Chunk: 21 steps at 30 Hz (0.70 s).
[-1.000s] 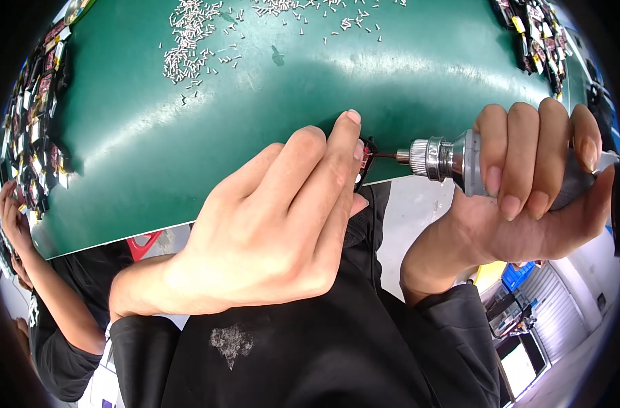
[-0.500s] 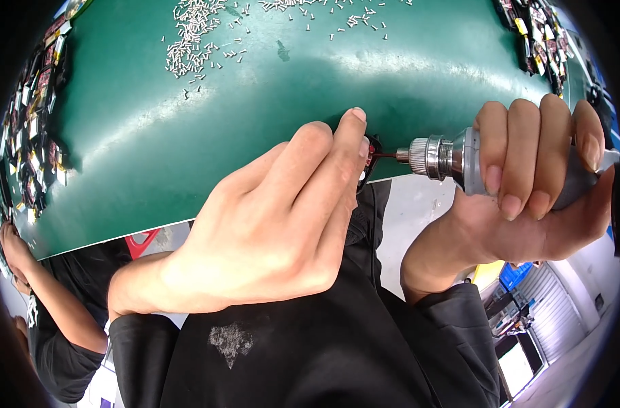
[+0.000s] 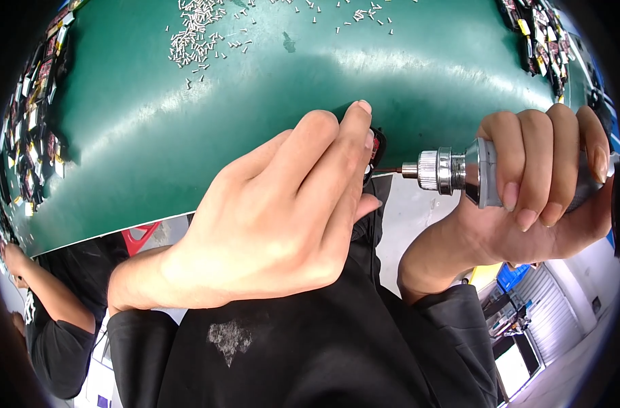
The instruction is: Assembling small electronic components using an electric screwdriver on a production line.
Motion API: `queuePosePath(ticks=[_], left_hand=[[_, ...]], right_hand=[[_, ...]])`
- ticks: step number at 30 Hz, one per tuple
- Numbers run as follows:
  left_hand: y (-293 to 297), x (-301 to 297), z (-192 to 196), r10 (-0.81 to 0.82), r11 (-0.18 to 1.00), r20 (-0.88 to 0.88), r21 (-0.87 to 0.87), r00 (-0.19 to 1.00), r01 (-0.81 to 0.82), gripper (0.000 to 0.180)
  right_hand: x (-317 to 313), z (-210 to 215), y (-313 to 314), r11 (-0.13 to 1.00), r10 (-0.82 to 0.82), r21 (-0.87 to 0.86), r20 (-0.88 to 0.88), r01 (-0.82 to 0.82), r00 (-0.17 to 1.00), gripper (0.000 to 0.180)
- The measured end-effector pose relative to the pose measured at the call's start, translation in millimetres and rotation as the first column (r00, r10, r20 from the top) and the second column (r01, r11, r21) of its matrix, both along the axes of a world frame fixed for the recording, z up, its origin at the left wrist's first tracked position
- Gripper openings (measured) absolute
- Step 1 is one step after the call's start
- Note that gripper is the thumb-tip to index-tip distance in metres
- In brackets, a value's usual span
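Note:
My left hand [image 3: 282, 204] is closed around a small black part with red on it [image 3: 376, 146], near the front edge of the green table. Most of that part is hidden behind my fingers. In my right hand [image 3: 534, 177] lies an electric screwdriver [image 3: 449, 171] with a grey body and silver collar, held level and pointing left. Its thin reddish bit [image 3: 389, 170] reaches the lower end of the black part; whether the tip sits in a screw cannot be made out.
Many loose silver screws [image 3: 194, 41] are spread over the far side of the green table [image 3: 208, 129]. Piles of black parts line its left [image 3: 34, 129] and right [image 3: 538, 34] edges. At the far left, another person's hand [image 3: 16, 262] is at the table edge.
The screwdriver has shifted slightly right and down, its bit now lower on the black part. My left thumb now shows below the fingers.

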<state>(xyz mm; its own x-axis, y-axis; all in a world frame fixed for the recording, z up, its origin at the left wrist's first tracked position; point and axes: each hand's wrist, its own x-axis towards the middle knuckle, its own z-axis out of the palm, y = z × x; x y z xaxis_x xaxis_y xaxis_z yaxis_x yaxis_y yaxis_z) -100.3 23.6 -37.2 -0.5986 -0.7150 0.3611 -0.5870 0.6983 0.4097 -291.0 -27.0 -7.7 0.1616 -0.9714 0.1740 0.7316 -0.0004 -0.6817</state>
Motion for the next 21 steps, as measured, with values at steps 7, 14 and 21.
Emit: queuePosePath(ticks=[7,14,21], left_hand=[[2.0,-2.4,-9.1,0.034,0.996,-0.038,-0.083,0.999,-0.037,0.054],[1.7,-1.6,-9.9,0.026,0.998,-0.054,-0.062,0.998,-0.029,0.056],[1.0,-0.3,-11.1,0.034,0.997,-0.058,-0.066,0.998,-0.038,0.053]], right_hand=[[0.3,0.0,3.0,0.996,0.087,0.001,0.076,-0.087,0.993,0.019],[-1.4,-0.3,1.5,0.991,0.129,0.028,0.083,-0.132,0.988,0.018],[-3.9,-5.2,-3.1,0.983,0.180,0.012,0.058,-0.181,0.982,0.020]])
